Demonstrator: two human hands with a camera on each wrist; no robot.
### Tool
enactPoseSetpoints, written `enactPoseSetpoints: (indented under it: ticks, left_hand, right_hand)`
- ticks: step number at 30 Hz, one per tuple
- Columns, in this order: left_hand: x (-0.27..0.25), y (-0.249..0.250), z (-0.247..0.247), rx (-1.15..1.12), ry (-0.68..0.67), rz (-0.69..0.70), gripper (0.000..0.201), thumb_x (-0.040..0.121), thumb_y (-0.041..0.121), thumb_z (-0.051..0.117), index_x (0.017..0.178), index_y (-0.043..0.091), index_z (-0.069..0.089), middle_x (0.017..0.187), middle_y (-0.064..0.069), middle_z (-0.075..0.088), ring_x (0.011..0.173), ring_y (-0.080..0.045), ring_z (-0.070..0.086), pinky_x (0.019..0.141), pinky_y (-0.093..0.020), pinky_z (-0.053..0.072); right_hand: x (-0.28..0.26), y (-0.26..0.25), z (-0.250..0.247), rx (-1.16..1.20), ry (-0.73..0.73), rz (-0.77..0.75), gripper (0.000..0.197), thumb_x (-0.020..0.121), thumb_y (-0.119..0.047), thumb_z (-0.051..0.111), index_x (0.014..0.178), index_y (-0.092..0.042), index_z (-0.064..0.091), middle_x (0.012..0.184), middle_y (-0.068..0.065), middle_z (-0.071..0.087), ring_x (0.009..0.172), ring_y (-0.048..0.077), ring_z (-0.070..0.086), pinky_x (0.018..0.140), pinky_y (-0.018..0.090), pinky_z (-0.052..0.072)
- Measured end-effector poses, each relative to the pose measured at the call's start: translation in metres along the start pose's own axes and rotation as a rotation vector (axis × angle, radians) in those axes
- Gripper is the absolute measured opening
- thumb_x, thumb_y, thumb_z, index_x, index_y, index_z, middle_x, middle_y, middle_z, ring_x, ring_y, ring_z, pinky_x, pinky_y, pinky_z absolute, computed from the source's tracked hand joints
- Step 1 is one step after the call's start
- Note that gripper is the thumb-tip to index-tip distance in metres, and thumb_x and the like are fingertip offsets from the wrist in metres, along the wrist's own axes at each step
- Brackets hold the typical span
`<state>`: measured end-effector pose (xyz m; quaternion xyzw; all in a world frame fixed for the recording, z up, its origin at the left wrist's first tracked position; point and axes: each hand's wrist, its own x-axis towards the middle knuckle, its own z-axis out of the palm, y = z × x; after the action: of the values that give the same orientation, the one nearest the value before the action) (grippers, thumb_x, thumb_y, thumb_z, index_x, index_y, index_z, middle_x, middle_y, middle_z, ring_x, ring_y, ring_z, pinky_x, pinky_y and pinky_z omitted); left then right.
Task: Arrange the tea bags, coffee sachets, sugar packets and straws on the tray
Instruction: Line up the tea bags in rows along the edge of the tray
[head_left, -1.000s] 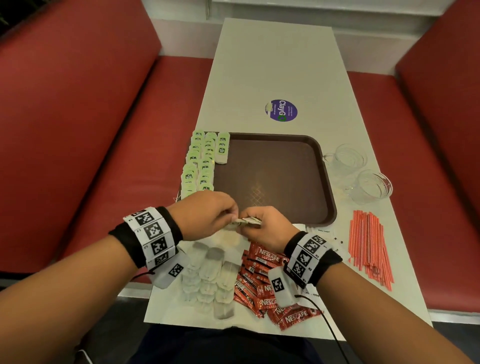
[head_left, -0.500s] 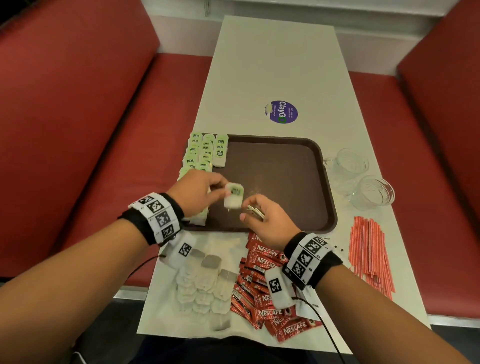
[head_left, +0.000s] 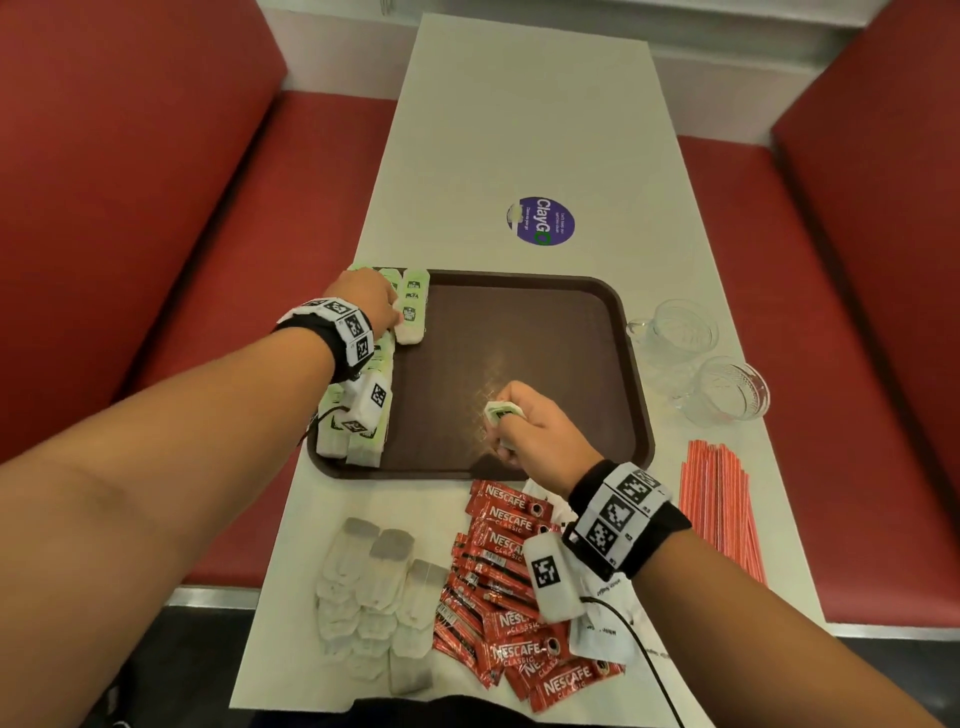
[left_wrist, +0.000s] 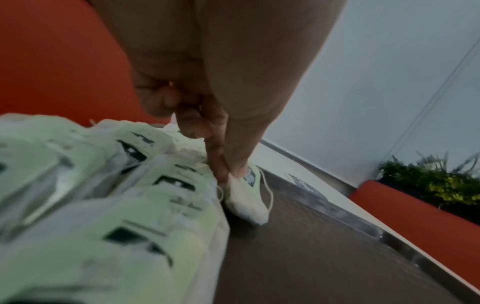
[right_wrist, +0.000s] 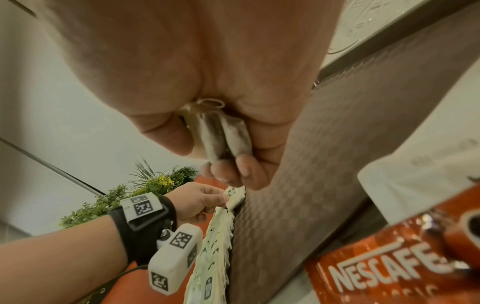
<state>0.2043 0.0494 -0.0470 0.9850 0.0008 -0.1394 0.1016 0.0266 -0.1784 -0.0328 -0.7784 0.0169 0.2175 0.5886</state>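
Observation:
A brown tray (head_left: 545, 353) lies mid-table, with rows of green-tagged tea bags (head_left: 363, 441) along its left side. My left hand (head_left: 387, 312) reaches to the far left corner and pinches one tea bag (left_wrist: 246, 197) between thumb and forefinger, its lower end resting on the tray (left_wrist: 324, 257). My right hand (head_left: 511, 423) hovers over the tray's near middle, curled round a small bunch of tea bags (right_wrist: 223, 135). Loose tea bags (head_left: 374, 587), red Nescafe sachets (head_left: 511, 592) and red straws (head_left: 717, 514) lie on the table. White packets (head_left: 597, 631) show under my right wrist.
Two glass cups (head_left: 680, 327) (head_left: 730, 392) stand right of the tray. A purple sticker (head_left: 540, 221) marks the white table beyond it. Red bench seats flank the table on both sides. Most of the tray's surface is bare.
My left hand took one tea bag from the bunch in my right hand and carried it forward to the tray's far left. My right hand moved out over the tray.

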Motion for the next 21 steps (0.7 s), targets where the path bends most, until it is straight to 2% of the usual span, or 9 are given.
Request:
enactPoseSetpoints:
  ticks: [1,3,6,10,14,17,21]
  left_hand:
    - [0.003,0.001,0.0,0.026,-0.01,0.002,0.02,0.088,0.034,0.072,0.096,0.016,0.07,0.108,-0.009,0.071,0.101,-0.028,0.064,0.087,-0.036,0.054]
    - [0.006,0.003,0.001,0.064,-0.021,-0.01,0.031,0.085,0.034,0.075,0.106,0.012,0.071,0.112,-0.007,0.069,0.103,-0.028,0.064,0.087,-0.036,0.054]
    - [0.008,0.005,-0.002,0.068,0.019,-0.023,0.037,0.082,0.034,0.078,0.113,0.014,0.07,0.115,-0.007,0.068,0.106,-0.029,0.063,0.089,-0.037,0.053]
    - [0.009,0.017,-0.002,0.042,0.075,0.006,0.034,0.089,0.043,0.065,0.105,0.013,0.068,0.104,-0.007,0.069,0.099,-0.03,0.064,0.079,-0.035,0.05]
    - [0.008,0.026,0.012,0.117,-0.038,0.046,0.039,0.086,0.051,0.065,0.096,0.014,0.068,0.095,-0.005,0.068,0.088,-0.026,0.064,0.073,-0.034,0.052]
    - [0.007,0.024,0.018,0.115,-0.07,0.022,0.035,0.081,0.043,0.068,0.1,0.014,0.065,0.096,-0.005,0.067,0.087,-0.027,0.063,0.078,-0.036,0.055]
    - [-0.005,0.031,0.009,0.037,0.019,0.064,0.033,0.086,0.048,0.061,0.096,0.017,0.062,0.095,-0.002,0.065,0.089,-0.024,0.061,0.072,-0.032,0.048]
  right_hand:
    - [0.001,0.001,-0.001,-0.002,-0.006,-0.004,0.002,0.082,-0.016,0.048,0.083,-0.017,0.047,0.075,0.009,0.053,0.065,0.02,0.048,0.059,0.034,0.039]
    - [0.003,0.003,-0.003,-0.023,-0.007,-0.017,0.012,0.091,-0.009,0.048,0.083,-0.017,0.047,0.072,0.005,0.053,0.062,0.016,0.048,0.058,0.032,0.04]
    - [0.005,0.004,-0.004,-0.061,0.015,-0.029,0.015,0.094,-0.006,0.046,0.083,-0.017,0.046,0.065,0.0,0.053,0.059,0.015,0.047,0.06,0.035,0.039]
    - [0.01,0.003,-0.007,-0.076,0.048,-0.029,0.016,0.093,-0.006,0.05,0.083,-0.019,0.049,0.063,0.0,0.055,0.061,0.02,0.048,0.06,0.036,0.04]
    - [0.014,-0.001,-0.01,-0.138,0.055,-0.062,0.011,0.094,-0.01,0.056,0.088,-0.019,0.055,0.066,0.001,0.06,0.06,0.017,0.053,0.06,0.037,0.046]
    - [0.015,-0.003,-0.011,-0.172,0.068,-0.109,0.008,0.095,-0.015,0.064,0.092,-0.02,0.058,0.074,-0.003,0.065,0.059,0.006,0.061,0.06,0.024,0.052]
    - [0.015,-0.005,-0.012,-0.129,0.115,-0.123,0.009,0.092,-0.017,0.071,0.094,-0.018,0.063,0.084,-0.006,0.067,0.069,0.006,0.068,0.059,0.021,0.056]
